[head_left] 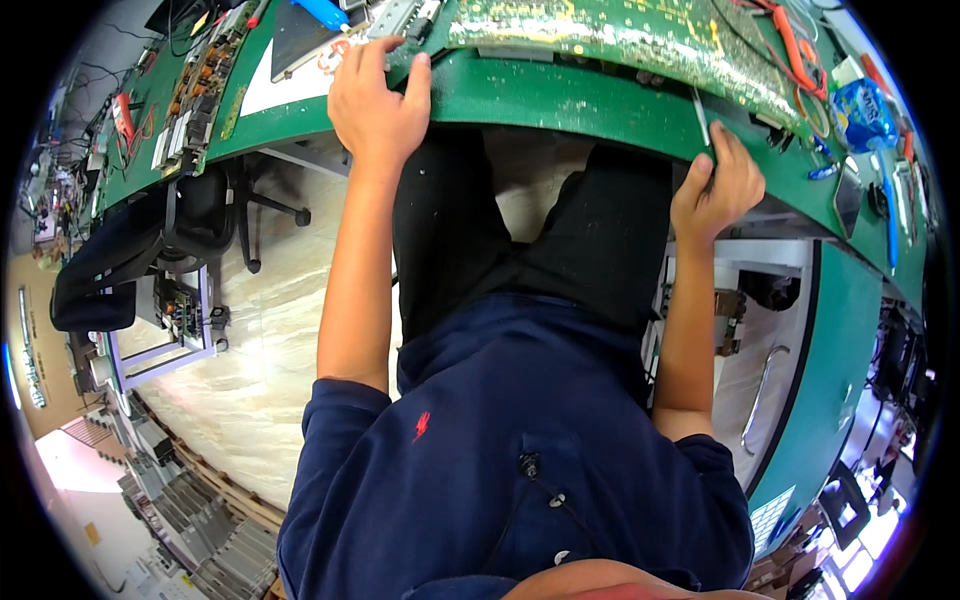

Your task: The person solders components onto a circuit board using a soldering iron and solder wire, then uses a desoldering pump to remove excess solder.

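Note:
A large green circuit board (620,40) lies along the far side of the green workbench (560,95). My left hand (380,110) is at the bench edge, left of the board, its thumb and fingers apart and nothing seen between them. It is beside a white sheet (290,85) and a grey metal part (395,20). On the right, my right hand (720,185) is closed round a slim, pale, pen-like tool (701,118). That tool points up toward the board's near edge; its exact kind cannot be made out, and the fingers hide its lower end.
Orange-handled pliers (795,50) and a blue packet (862,115) are at the right, with a phone-like dark slab (848,195) nearer. A blue-handled tool (322,12) lies top left. Another long board (195,95) sits farther left. Below stands a black chair (200,215).

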`<state>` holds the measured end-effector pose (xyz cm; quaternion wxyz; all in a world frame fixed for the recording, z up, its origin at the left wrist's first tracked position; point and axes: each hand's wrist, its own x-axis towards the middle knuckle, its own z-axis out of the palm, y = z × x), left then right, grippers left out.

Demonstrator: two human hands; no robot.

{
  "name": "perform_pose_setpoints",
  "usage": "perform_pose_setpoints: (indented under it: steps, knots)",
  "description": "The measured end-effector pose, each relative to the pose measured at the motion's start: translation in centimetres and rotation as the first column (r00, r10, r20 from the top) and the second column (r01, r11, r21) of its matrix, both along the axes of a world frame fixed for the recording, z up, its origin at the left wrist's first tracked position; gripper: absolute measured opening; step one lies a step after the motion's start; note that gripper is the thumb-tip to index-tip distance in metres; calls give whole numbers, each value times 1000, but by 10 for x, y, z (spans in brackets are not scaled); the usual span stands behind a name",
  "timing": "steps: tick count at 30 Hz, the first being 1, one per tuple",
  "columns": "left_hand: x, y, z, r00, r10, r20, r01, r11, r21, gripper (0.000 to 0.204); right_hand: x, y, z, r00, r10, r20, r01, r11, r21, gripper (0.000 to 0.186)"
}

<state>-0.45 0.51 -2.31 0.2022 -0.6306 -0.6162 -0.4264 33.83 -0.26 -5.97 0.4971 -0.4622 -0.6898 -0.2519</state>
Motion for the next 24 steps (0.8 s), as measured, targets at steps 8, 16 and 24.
perform_pose_setpoints:
  steps: [8, 16, 24]
  knots:
    - [9, 2, -3, 998, -39, 55, 41, 999, -23, 26, 11, 7, -11, 1000, 2, 27, -4, 998, 67, 27]
    - [12, 2, 0, 994, -67, 82, 70, 997, -28, 28, 2, 12, -7, 1000, 16, 23, -18, 993, 119, 33]
    - [17, -55, -29, 880, -447, 158, 367, 853, 371, 29, -17, -46, -11, 993, -114, -22, 113, 993, -28, 44]
